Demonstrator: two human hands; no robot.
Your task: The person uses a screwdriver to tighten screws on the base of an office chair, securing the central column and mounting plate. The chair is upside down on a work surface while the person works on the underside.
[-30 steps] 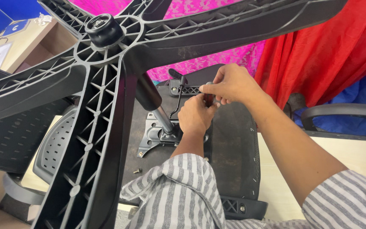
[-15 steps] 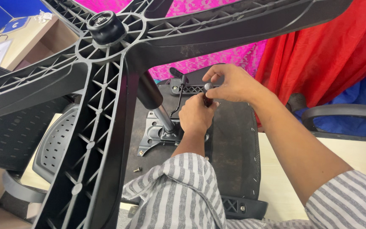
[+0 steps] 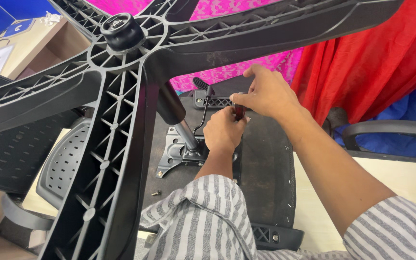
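An office chair lies upside down, its black star base (image 3: 121, 110) looming close to the camera. The seat underside (image 3: 266, 168) faces up with a metal mechanism plate (image 3: 174, 154) and a gas cylinder (image 3: 176, 113) rising from it. My left hand (image 3: 223, 132) is closed around the lower shaft of a screwdriver with a dark red handle (image 3: 239, 111), just right of the plate. My right hand (image 3: 268, 94) grips the top of that handle. A black lever (image 3: 202, 103) stands beside my hands.
A loose screw (image 3: 156, 193) lies on the seat underside near the plate. A perforated black chair part (image 3: 66, 161) sits at the left. Red cloth (image 3: 362, 62) and pink cloth (image 3: 246, 67) hang behind. Another chair's armrest (image 3: 391, 130) is at the right.
My right hand has shifted slightly on the screwdriver handle, turning at the wrist. My left hand stays low on the tool. The chair has not moved.
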